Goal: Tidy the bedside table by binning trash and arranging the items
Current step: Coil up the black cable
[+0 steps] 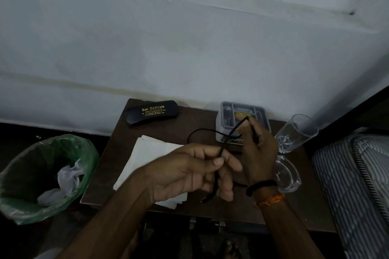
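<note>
Left hand: the left hand (189,172) hovers over the front middle of the tabletop, thumb and fingers pinched together on a black cord.
Right hand: the right hand (260,153) is raised at about 2 o'clock from the left one, fingers closed round the upper run of the same cord; a black band and an orange thread circle its wrist.
Black cord: the black cord (205,131) loops out toward 11 o'clock between the two hands, and one end hangs below the left hand's fingers, clear of the wood.
Tabletop: a dark brown tabletop (172,130) set against a pale wall.
Spectacle case: a black spectacle case (151,112) with gold lettering lies at the 11 o'clock corner, near the wall.
Grey organiser: a grey organiser (242,111) with compartments stands at 1 o'clock, partly behind the right hand; something yellow shows inside, but I cannot tell which compartment.
Paper: white paper (145,153) sheets lie at 9 o'clock, partly under the left hand.
Glass: a clear glass (296,132) stands at 3 o'clock, just beside the organiser.
Glass dish: a clear glass dish (288,174) sits at 4 o'clock, by the right wrist.
Bin: a bin (42,176) lined with a green bag stands on the floor off the 9 o'clock side, crumpled white scraps inside.
Bed: a striped bed (353,174) edge lies to 3 o'clock.
</note>
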